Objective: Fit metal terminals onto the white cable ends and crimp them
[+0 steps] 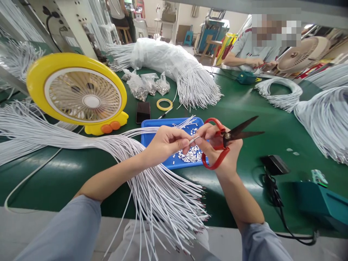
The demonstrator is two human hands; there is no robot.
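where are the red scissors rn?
Head view, centre-right: the red scissors hang from the right hand, over the right edge of the blue tray, blades pointing right; the left hand pinches a white wire alongside.

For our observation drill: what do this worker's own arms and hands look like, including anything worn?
Light grey-blue sleeves, left sleeve and right sleeve, leave the forearms bare. The left hand and right hand show no gloves, rings or watch.

No writing, brand or number can be read anywhere; the pale sticker on the grey panel at upper left is too blurred.
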